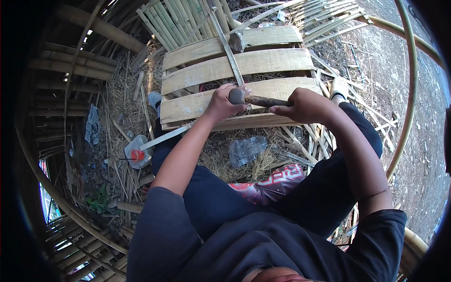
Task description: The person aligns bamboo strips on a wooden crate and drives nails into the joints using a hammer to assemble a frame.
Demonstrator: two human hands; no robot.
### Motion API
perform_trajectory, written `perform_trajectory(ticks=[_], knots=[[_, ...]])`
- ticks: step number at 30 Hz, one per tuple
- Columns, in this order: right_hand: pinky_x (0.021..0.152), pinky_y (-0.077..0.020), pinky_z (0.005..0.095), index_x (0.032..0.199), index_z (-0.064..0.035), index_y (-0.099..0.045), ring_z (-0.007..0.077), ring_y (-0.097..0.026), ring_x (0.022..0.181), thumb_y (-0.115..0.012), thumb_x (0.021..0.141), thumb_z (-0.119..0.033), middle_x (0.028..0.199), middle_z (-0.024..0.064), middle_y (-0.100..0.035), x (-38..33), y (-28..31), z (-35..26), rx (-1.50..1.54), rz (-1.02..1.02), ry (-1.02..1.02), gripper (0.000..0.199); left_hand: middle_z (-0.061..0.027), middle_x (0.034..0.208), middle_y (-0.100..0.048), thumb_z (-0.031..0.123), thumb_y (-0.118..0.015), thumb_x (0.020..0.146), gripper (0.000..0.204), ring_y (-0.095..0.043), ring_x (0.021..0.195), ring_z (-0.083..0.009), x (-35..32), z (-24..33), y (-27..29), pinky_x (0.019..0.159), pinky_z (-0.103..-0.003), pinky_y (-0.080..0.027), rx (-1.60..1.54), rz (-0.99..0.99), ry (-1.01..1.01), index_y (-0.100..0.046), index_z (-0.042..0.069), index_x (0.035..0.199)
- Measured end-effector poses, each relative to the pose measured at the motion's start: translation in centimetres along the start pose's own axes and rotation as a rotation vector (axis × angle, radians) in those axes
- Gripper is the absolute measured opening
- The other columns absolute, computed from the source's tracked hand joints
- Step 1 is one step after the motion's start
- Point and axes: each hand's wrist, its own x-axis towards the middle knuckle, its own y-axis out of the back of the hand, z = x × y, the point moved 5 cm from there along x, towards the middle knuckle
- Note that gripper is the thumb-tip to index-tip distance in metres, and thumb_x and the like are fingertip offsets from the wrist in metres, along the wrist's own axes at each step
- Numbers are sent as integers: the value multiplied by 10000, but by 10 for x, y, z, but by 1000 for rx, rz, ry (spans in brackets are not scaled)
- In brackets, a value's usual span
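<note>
A hammer (268,101) is in my right hand (306,107), its wooden handle level and its rounded metal head pointing left. That head is over the fingers of my left hand (225,104), or just beside them. My left hand is closed low over a slatted wooden table (188,105), at the near end of a long thin bamboo strip (228,49). The hammer head hides what its fingertips grip. Across the far slats lies the strip, with a grey stone (237,42) at it. Another pale strip (164,136) sticks out under my left forearm.
Split bamboo panels (174,23) stand beyond the table. A clear plastic bag (247,151) lies before it, and another bag with something red (137,152) is at left. Bamboo scraps (376,113) litter the right. A curved bamboo pole (409,84) rises there.
</note>
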Motion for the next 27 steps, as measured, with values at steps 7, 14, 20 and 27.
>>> perform_trajectory(ticks=[7,14,20,27], knots=[[631,-519,467,809,82,-743,345,-652,587,-696,914,-637,638,233,-655,-10,4,-17,151,-37,82,728,23,1317,-729,273,-878,766,540,-621,1313,-180,-8,-16,-3,1179,-431,-385,147,-123,-24,-734,187,1280],[617,-506,440,817,85,-741,287,-634,574,-697,908,-660,600,206,-621,-7,4,-10,99,6,55,752,-22,1298,-734,228,-876,747,510,-659,1198,-191,-10,-12,-4,1105,-390,-441,58,-48,46,-757,164,1238],[696,-541,471,851,89,-753,371,-690,682,-654,912,-687,705,246,-683,-5,4,-9,33,-57,50,785,-72,1336,-719,217,-900,706,553,-689,1079,-201,-7,-15,-5,1052,-360,-488,127,-90,-18,-767,154,1240],[707,-541,484,861,91,-755,404,-699,716,-650,920,-673,754,272,-699,-14,7,-20,203,-60,91,773,-25,1258,-754,290,-911,702,585,-671,1119,-228,-12,-20,-3,1113,-362,-431,146,-85,2,-761,172,1256]])
